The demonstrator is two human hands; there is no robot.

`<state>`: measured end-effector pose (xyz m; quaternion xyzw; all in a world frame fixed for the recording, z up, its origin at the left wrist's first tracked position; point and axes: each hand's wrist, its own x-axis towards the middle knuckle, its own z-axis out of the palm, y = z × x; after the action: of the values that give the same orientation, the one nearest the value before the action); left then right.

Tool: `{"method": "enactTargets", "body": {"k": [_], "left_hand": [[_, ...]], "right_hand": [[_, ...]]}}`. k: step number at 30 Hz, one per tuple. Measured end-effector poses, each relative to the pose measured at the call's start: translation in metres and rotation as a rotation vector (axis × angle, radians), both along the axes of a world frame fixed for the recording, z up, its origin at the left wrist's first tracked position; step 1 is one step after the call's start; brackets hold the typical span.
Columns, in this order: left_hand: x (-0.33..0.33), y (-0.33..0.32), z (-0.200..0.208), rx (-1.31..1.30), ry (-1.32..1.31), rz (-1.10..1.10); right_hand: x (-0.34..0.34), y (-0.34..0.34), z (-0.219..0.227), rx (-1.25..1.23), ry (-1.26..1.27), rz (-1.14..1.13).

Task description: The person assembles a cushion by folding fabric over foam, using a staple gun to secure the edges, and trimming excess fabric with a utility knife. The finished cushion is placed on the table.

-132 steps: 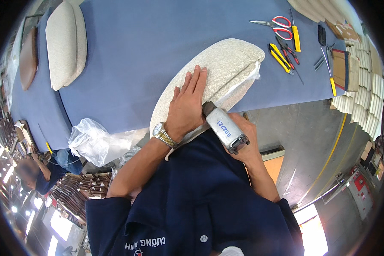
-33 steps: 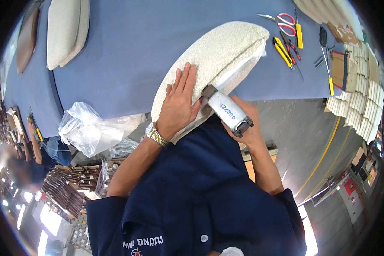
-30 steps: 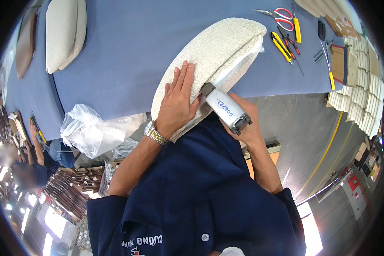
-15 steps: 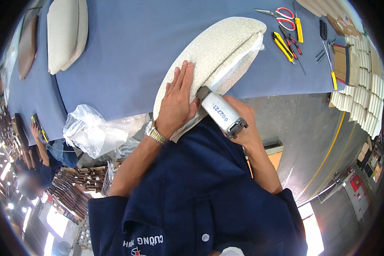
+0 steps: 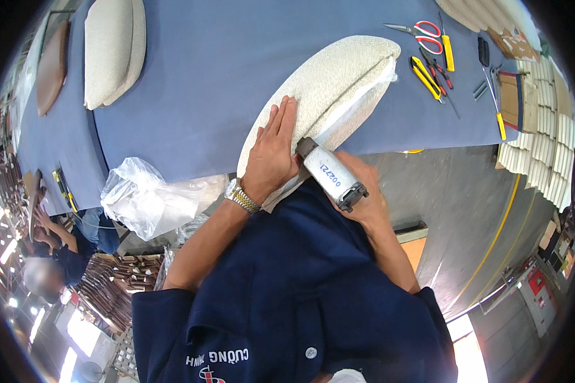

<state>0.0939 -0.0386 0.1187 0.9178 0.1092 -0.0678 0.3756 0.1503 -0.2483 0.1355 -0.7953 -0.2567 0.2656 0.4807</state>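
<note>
A beige fabric-covered cushion (image 5: 329, 73) lies tilted across the front edge of the blue-covered table, its near end against my body. Along its right side a white lining strip (image 5: 348, 115) shows between folds of fabric. My left hand (image 5: 271, 153) presses flat on the cover, fingers stretched out, thumb close to the tool's nose. Gripped in my right hand (image 5: 367, 188) is a silver staple gun (image 5: 332, 172), its dark nose against the cushion's seam side. The gun's body hides most of my right fingers.
Scissors (image 5: 428, 35), a yellow cutter (image 5: 426, 78), pliers (image 5: 436, 67) and screwdrivers lie at the table's far right. Another beige cushion (image 5: 112, 51) and a brown pad (image 5: 52, 67) lie far left. Clear plastic (image 5: 147, 198) hangs at the front edge. A co-worker (image 5: 70, 246) stands left.
The view has shifted slightly, so the table things appear a little farther right. My hands and the staple gun keep nearly the same place on the cushion. The co-worker now handles a brown piece.
</note>
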Motion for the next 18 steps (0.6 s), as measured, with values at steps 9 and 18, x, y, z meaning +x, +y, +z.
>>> {"method": "enactTargets", "body": {"k": [9, 18], "left_hand": [[-0.007, 0.006, -0.01, -0.074, 0.019, 0.007], [-0.001, 0.017, 0.011, -0.109, 0.153, -0.047]], "right_hand": [[-0.008, 0.0, 0.018, 0.013, 0.027, 0.067], [-0.016, 0.021, 0.026, -0.128, 0.008, 0.028]]}}
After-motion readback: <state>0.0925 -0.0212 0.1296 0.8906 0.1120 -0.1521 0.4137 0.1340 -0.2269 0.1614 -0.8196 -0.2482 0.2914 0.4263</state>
